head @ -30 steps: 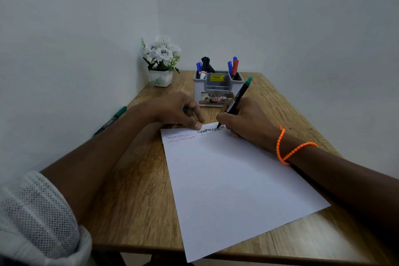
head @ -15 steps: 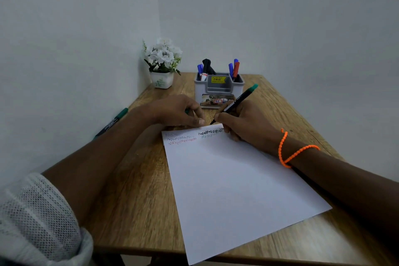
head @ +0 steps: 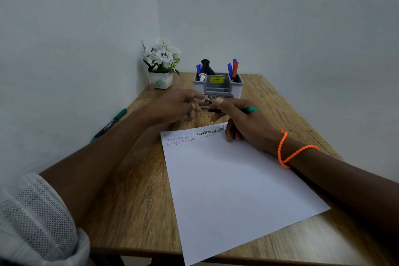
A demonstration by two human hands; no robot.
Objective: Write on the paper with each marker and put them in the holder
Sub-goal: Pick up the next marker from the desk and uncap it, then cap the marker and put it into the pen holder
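Note:
A white paper (head: 226,179) lies on the wooden table (head: 133,190) with zigzag scribbles in red, black and blue along its top edge. My right hand (head: 246,123) hovers over the paper's top right corner and grips a black marker (head: 248,110) whose green end points right. My left hand (head: 177,107) is blurred, lifted off the paper, with its curled fingertips close to the right hand's; the marker's green cap, seen in it earlier, is hidden. Just behind both hands stands the grey holder (head: 218,87) with blue, black and red markers in it.
A second green-ended marker (head: 111,124) lies at the table's left edge against the wall. A white flower pot (head: 161,80) stands in the far left corner. Walls close the table in on the left and at the back.
My right hand lifted the marker off the paper and tipped it flat, green end to the right. My left hand left the paper's corner and moved up toward the marker's tip.

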